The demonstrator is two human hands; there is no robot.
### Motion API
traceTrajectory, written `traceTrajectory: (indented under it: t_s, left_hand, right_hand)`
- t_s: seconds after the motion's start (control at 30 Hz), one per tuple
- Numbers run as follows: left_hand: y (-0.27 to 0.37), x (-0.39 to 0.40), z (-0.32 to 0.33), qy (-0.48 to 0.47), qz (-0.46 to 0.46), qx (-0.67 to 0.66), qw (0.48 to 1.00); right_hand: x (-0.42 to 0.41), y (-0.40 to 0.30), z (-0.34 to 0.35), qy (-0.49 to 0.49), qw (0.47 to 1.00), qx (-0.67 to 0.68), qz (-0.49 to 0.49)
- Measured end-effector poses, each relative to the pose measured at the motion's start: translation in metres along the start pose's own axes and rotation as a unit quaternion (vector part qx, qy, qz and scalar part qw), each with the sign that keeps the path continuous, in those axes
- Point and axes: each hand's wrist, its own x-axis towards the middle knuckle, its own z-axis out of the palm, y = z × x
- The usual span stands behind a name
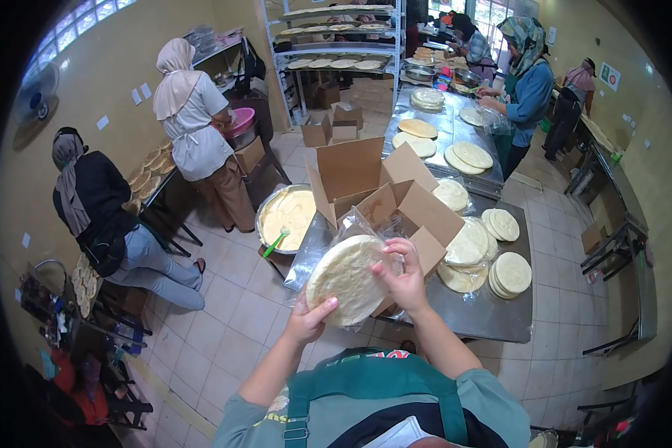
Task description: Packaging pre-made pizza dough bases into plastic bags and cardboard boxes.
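Between my two hands is a pale round flatbread [344, 283], tilted up in front of my chest, with clear plastic around its edge. My left hand [311, 316] grips its lower left side, thumb on the face. At the upper right, my right hand [404, 274] holds the rim, with thumb and fingers bent at the plastic. Whether more breads lie behind the front one is hidden. Just beyond my hands stands an opened cardboard box [350, 168] with raised flaps and clear plastic inside. To its right, bagged flatbreads [467, 241] and a bare stack [511, 274] rest on the metal table [453, 319].
A large bowl of pale batter or cream [285, 218] with a green-handled utensil [277, 242] is left of the table. A co-worker [529, 101] handles a bagged bread at the far table. Two people [193, 123] work on the left. A rack [336, 47] holds trays of flatbreads.
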Motion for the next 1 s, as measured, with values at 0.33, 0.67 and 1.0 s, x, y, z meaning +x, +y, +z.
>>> traceTrajectory:
  t_s: [0.33, 0.67, 1.0]
  left_hand:
    - [0.012, -0.009, 0.012, -0.017, 0.022, 0.014, 0.999]
    - [0.012, -0.015, 0.009, -0.027, 0.046, 0.092, 0.994]
    - [0.008, -0.021, 0.004, -0.026, 0.046, 0.218, 0.975]
  right_hand:
    - [0.003, -0.022, -0.015, 0.022, 0.957, -0.238, -0.163]
    - [-0.001, -0.024, -0.01, 0.041, 0.939, -0.294, -0.173]
    - [0.004, -0.036, -0.011, 0.012, 0.991, -0.103, -0.08]
